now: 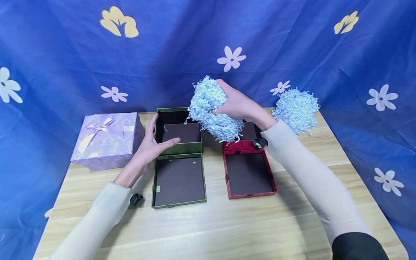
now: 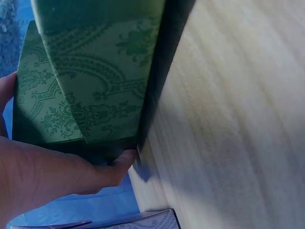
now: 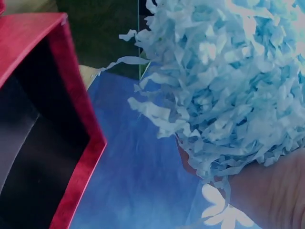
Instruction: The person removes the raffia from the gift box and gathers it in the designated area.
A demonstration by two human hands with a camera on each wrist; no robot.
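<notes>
Right hand (image 1: 238, 103): grips blue paper shreds (image 1: 208, 99), aloft | left hand (image 1: 151, 146): spread wide, seemingly touching green box (image 1: 182, 148) at its left side

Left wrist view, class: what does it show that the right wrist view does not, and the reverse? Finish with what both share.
Only the left wrist view shows the left hand, the pattern on the green box, and part of the lavender box.

Only the right wrist view shows the red box, the right hand and a white flower.

Both share the green box, blue cloth and blue shredded paper, which the left wrist view catches only in a corner.
</notes>
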